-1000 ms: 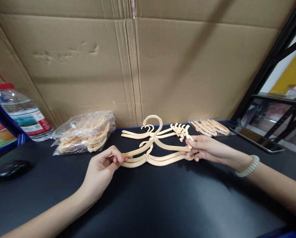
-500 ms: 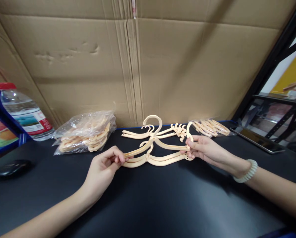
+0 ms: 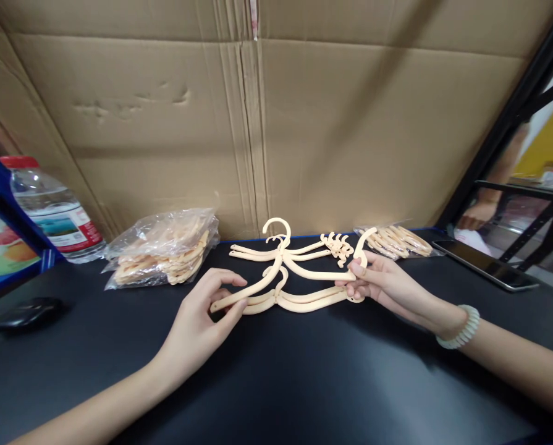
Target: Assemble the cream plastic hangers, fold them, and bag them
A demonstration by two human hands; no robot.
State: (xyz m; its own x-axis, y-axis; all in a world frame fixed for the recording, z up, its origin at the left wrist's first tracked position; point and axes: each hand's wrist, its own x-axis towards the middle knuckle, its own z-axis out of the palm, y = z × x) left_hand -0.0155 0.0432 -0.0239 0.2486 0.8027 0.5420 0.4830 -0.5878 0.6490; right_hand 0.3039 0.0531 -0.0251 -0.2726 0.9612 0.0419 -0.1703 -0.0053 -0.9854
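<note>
A cream plastic hanger (image 3: 320, 274) is raised above the black table, its right end pinched by my right hand (image 3: 380, 281). A small curved hook piece (image 3: 362, 246) stands up at that same end, between the fingers. My left hand (image 3: 211, 306) lies around the hanger's left end with thumb and fingers apart; whether the palm touches it is unclear. Beneath, other hangers (image 3: 311, 304) lie on the table, their right ends by my right fingertips. More hangers (image 3: 253, 254) lie behind, next to a small pile of hook pieces (image 3: 338, 247).
Clear bags of cream parts lie at the back left (image 3: 165, 250) and back right (image 3: 394, 240). A water bottle (image 3: 56, 213) and black mouse (image 3: 26, 315) are left; a tablet (image 3: 484, 264) lies right. Another person's hand (image 3: 480, 213) shows beyond the black frame. Cardboard (image 3: 165, 123) stands behind.
My left fingers have opened from their pinch, baring the hanger's left end. The held hanger has turned slightly, and its hook piece leans further right. Another person's hand has appeared beyond the frame.
</note>
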